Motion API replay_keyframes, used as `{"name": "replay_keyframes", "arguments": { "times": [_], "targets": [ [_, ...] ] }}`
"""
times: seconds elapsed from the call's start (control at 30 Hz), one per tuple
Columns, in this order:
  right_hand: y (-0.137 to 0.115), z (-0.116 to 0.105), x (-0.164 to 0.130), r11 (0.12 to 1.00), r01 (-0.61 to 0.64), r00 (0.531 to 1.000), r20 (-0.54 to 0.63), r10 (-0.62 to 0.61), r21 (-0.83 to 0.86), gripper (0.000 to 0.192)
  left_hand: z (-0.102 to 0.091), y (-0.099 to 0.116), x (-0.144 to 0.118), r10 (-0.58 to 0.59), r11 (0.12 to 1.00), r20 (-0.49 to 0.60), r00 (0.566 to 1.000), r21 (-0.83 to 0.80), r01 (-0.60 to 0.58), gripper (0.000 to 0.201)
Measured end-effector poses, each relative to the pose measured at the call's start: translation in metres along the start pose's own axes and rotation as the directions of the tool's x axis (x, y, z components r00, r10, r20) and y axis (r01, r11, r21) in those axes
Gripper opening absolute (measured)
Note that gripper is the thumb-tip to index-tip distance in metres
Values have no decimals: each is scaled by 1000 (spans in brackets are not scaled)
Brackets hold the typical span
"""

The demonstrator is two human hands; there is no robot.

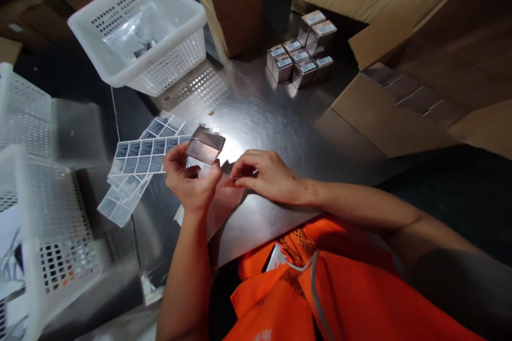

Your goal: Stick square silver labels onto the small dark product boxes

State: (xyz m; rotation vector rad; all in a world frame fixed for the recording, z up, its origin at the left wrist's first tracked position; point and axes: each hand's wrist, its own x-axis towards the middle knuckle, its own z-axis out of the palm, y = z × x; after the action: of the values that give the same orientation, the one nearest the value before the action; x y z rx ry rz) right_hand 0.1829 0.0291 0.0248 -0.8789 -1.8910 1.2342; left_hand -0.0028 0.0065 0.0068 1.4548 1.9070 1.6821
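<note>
Box (206, 145), small and silvery, is held up off the surface (256, 112) in the left hand (191, 178). Left grip is closed on it, thumb and fingers pinching the lower edge, box tilted w/ one corner up. Right hand (264, 173) sits just beside, fingertips pinched tight together near the box's lower right corner; it looks like something thin is between them, prob. a label, but it's too small and glare-washed to tell for sure.

Label sheets (138, 162) lie fanned on the surface just left of the left hand, some overlapping. A cluster of finished-looking boxes (302, 53) w/ labels on top stands well apart, toward the far side. White basket (140, 32) further back left, another basket (48, 224) at near left edge. Cardboard cartons (400, 106) to the right.

Risks, as I judge them:
- Box is held by one edge only, so a small shift in the left grip could let it pivot or drop onto the surface and dent a corner.
- If that is a label in the right hand, it may fold or stick to the fingers, or go on crooked since the box is tilted, not braced.
- Strong glare on the metal surface right under the hands makes alignment harder to see.
- Loose sheets sit close to the left forearm; a sweep could scatter them or push some off the edge.
</note>
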Motion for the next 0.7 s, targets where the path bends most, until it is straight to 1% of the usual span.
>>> {"name": "replay_keyframes", "arguments": {
  "times": [0.07, 0.13, 0.2, 0.27, 0.37, 0.5, 0.6, 0.7],
  "targets": [
    [0, 0, 0, 1000, -6, 1000, 4, 6, 17, 15, 0, 1, 1, -1, 1000, 5, 1000, 12, 1, 58],
    [0, -1, 0, 994, -68, 997, 37, 65, 85, 13, 1, 3, 2, 4, 1000, 5, 1000, 12, -4, 56],
    [2, -1, 1, 976, -148, 987, 93, 134, 163, 20, 1, 4, 2, 12, 1000, 14, 1000, 3, -12, 55],
    [4, -1, 2, 961, -186, 979, 121, 164, 205, 24, 1, 5, 2, 21, 1000, 33, 999, -13, -20, 55],
    [6, 0, 2, 964, -178, 983, 86, 164, 198, 18, 0, 3, 1, 23, 998, 38, 999, -54, -21, 58],
    [3, 1, 2, 985, -146, 989, -12, 148, 96, 13, 0, 1, 0, 19, 996, 20, 1000, -89, -18, 60],
    [0, 1, 0, 994, -108, 991, -70, 110, 34, 12, 0, 1, 1, 21, 997, 15, 1000, -81, -20, 60],
    [0, 1, -3, 999, -49, 996, -80, 48, -18, 15, 1, 2, 1, 20, 995, -17, 1000, -95, -22, 58]
  ]
}}
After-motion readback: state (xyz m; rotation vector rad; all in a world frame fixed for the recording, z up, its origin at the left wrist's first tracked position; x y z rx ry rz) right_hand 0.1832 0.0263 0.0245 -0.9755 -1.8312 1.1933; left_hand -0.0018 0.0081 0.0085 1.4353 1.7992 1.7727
